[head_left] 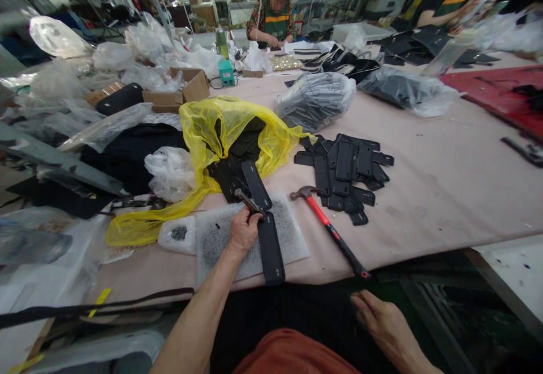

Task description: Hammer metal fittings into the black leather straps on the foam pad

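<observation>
My left hand (245, 230) is closed round a metal punch (249, 201), a short bright rod, held over the top end of a long black strip (271, 249). The strip has small slots near its ends and lies on a white board (292, 232) speckled with black bits. Another black strip (257, 184) reaches from the yellow mesh bag toward the board. To the right rests a claw hammer (328, 227) with a red and black handle, untouched. Below its handle end, off the table edge, my right hand (379, 317) has curled fingers; their tips are blurred and any content is hidden.
Behind the board, the yellow mesh bag (195, 119) holds black pieces. A pile of black strips (345, 164) lies beyond the hammer. Plastic-wrapped bundles (316, 99), a cardboard box (195, 85) and clear bags stand farther back. One co-worker (271, 23) sits across the table, another far right.
</observation>
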Tool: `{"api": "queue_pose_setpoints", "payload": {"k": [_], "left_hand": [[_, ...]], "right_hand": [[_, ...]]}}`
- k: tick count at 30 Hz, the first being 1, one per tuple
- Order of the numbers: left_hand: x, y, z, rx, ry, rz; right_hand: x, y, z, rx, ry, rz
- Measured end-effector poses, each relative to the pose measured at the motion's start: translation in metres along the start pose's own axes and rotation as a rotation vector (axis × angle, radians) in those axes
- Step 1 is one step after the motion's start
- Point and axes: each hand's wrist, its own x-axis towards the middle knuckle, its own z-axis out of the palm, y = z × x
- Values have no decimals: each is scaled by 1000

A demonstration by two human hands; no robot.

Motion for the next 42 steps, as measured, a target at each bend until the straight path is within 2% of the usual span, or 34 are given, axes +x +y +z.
{"api": "queue_pose_setpoints", "payload": {"k": [2, 4, 6, 7, 9, 11, 13, 14, 17, 19, 21, 24, 28, 35, 38, 42], "left_hand": [[0, 0, 0, 9, 4, 3], [0, 1, 0, 13, 3, 5], [0, 2, 0, 13, 4, 4], [0, 3, 0, 10, 5, 3], [0, 5, 0, 6, 9, 2], [0, 5, 0, 14, 11, 6], [0, 4, 0, 28, 17, 9], [0, 4, 0, 30, 19, 10], [-1, 2, 1, 16, 26, 11], [-2, 1, 1, 12, 35, 14], [-4, 2, 1, 7, 51, 19], [-6, 3, 1, -19, 82, 47], [-7, 5, 1, -49, 111, 67], [-7, 4, 0, -65, 28, 72], [-6, 6, -1, -55, 18, 60], [-5, 7, -1, -48, 16, 19]], "right_hand": [[-13, 42, 9, -276, 57, 128], [-20, 72, 16, -452, 86, 142], [-19, 83, 22, -523, 109, 93], [-16, 81, 23, -511, 116, 75], [-8, 60, 23, -393, 124, 36], [2, 20, 21, -205, 166, -68], [12, -31, 17, -73, 298, -312], [17, -57, 15, -36, 325, -434], [33, -123, 18, -71, 189, -658], [47, -148, 26, -121, 118, -736], [61, -158, 35, -159, 92, -778], [82, -158, 42, -185, 110, -755], [109, -159, 36, -197, 127, -733], [166, -182, 22, -210, 242, -741], [160, -183, 19, -195, 243, -706], [121, -165, 21, -192, 182, -684]]}}
